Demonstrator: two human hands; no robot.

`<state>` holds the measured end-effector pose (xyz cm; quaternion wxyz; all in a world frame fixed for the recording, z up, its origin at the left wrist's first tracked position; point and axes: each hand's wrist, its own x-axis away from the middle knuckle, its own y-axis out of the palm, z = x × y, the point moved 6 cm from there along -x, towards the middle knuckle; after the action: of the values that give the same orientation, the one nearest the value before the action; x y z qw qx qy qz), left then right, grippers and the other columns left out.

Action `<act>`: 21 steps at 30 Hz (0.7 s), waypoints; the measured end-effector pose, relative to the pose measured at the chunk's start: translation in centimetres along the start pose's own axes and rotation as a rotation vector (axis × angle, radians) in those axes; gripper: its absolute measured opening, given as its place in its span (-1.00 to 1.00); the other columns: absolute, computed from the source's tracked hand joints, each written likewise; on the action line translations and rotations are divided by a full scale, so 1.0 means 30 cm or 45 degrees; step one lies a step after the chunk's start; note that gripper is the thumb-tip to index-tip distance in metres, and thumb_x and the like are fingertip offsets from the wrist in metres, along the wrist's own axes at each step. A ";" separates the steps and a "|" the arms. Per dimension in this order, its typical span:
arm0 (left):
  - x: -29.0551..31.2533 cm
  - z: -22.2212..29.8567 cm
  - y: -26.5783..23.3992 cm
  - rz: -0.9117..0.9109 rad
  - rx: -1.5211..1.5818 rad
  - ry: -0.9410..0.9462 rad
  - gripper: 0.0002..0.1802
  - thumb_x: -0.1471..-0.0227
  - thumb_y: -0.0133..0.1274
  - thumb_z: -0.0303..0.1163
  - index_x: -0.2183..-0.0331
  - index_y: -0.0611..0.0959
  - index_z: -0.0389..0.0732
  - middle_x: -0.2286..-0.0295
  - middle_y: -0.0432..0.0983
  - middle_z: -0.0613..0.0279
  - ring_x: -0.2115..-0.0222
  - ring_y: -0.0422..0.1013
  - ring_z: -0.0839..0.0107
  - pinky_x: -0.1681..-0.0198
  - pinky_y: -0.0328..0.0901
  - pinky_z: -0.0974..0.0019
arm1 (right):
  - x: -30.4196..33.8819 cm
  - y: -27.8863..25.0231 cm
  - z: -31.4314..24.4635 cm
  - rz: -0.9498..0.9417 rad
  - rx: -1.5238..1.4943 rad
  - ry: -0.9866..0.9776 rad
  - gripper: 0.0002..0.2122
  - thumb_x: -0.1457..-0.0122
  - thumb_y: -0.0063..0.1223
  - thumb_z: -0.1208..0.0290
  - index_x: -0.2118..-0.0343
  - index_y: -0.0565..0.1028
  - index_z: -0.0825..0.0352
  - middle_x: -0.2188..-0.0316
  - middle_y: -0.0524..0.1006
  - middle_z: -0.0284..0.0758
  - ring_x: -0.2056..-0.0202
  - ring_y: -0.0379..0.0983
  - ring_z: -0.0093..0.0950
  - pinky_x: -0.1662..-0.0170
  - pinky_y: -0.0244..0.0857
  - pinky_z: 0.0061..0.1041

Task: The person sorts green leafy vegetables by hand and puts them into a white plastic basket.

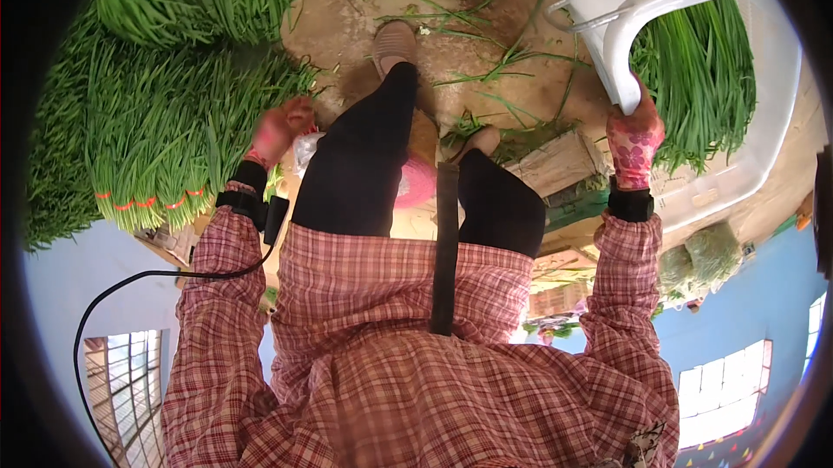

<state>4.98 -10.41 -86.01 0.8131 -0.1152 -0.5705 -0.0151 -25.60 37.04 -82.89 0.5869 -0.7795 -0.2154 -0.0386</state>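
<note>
Clamping the rim of a white plastic basket [612,47] in the right hand [636,134], clad in a pink floral glove, with a sheaf of long green chives [694,78] lying inside the basket, just beyond and to the right of the fingers. Half curling the left hand [279,131] near red-banded chive bunches [143,156] stacked to its left, too blurred to tell whether closed on anything. Strewn between on the brown floor [338,0], loose green leaves [512,58].

A head-worn fisheye camera is looking steeply down. It is sitting close above a red-checked cloth shirt [390,399].
</note>
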 end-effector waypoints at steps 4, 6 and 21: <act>-0.034 -0.303 0.067 -0.145 -0.087 -0.086 -0.46 -0.06 0.06 -0.47 -0.09 0.39 -0.32 0.07 0.48 0.07 0.12 0.43 0.42 0.10 0.33 0.40 | -0.010 -0.020 -0.050 0.162 -0.107 -0.009 -0.47 0.21 0.18 0.56 0.03 0.53 0.12 0.38 0.60 -0.21 0.41 0.57 -0.31 0.30 0.44 -0.40; 0.018 -0.563 0.039 -0.276 -0.603 -0.014 -0.46 -0.08 0.02 -0.40 -0.12 0.39 -0.20 0.02 0.45 0.05 0.08 0.43 0.26 0.01 0.30 0.28 | -0.012 0.028 -0.072 -0.004 -0.076 0.108 -0.47 0.14 0.19 0.49 -0.03 0.47 0.20 0.29 0.60 -0.15 0.28 0.57 -0.36 0.16 0.41 -0.45; -0.065 -0.751 0.221 0.050 -1.274 -0.340 -0.49 0.09 0.06 -0.47 0.02 0.53 0.05 -0.13 0.22 0.18 0.03 0.35 0.11 0.04 0.30 0.11 | -0.005 -0.022 0.194 0.206 -0.018 0.379 -0.63 -0.10 0.19 0.43 0.02 0.47 0.42 0.23 0.58 -0.31 0.29 0.49 -0.51 0.14 0.34 -0.55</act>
<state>26.15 -8.77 -96.22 0.5786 -0.5015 -0.5900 -0.2561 -27.10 42.57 -84.12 0.6080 -0.7841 -0.0622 -0.1077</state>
